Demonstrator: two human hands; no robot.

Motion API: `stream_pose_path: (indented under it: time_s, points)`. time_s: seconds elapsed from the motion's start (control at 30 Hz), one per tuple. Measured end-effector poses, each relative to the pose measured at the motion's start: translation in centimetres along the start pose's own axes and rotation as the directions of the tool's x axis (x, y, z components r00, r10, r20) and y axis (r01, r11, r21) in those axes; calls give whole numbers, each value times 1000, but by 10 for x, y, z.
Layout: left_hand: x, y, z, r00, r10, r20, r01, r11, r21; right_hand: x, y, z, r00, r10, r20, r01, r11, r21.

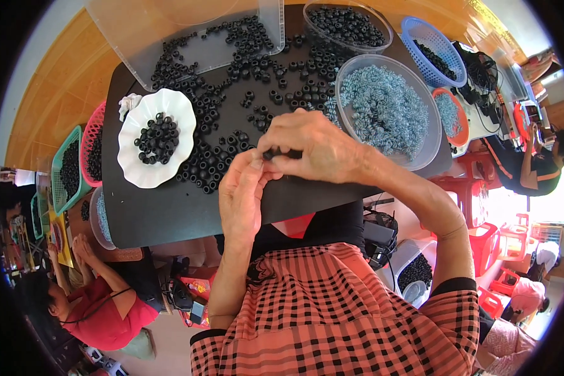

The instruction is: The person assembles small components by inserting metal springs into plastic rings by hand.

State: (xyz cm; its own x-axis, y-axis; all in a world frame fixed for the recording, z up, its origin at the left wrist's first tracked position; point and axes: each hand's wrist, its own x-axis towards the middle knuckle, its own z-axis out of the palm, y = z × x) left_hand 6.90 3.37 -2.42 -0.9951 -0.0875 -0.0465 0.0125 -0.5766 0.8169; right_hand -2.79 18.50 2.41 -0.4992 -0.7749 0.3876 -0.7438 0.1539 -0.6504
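My left hand [239,197] and my right hand [316,147] meet over the front part of the dark table [163,216], both closed in a pinch. Between their fingertips is a small black hollow piece [268,155], mostly covered by the fingers. Loose black round pieces [210,166] with holes lie just beyond and left of my hands. To the left, a white scalloped plate [127,153] holds a heap of similar black pieces. Right of my right hand, a clear round tub [421,161] is full of small bluish metal springs [385,106].
A clear bin [122,41] lies tipped at the back, black pieces spilling out. Another clear tub [387,44], a blue basket [413,31] and an orange bowl [462,131] stand right. Pink [93,128] and green baskets [61,194] are left. A co-worker [106,313] sits lower left.
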Motion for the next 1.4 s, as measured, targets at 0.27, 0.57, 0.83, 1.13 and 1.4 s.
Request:
stream_pose_path:
  time_s: [0.27, 0.57, 0.83, 1.13, 1.4]
  points:
    - [-1, 3, -3, 994, -107, 28, 111, 966, -232, -15, -16, 13, 978, 178, -106, -159, 974, 161]
    - [-5, -4, 2, 973, -205, 107, 230, 912, -340, -36, -8, 31, 929, 8, -369, 23, 997, 80]
    - [-11, 2, -5, 942, -310, 128, 327, 935, -139, -55, -12, 39, 942, 46, -331, -15, 995, 94]
    - [-7, -1, -1, 995, -54, 88, 41, 989, 142, -50, 3, -39, 989, 66, -135, -141, 711, -689]
    - [-6, -6, -3, 995, -10, 96, -3, 992, 129, -41, 28, -35, 999, 1, -34, -25, 675, -738]
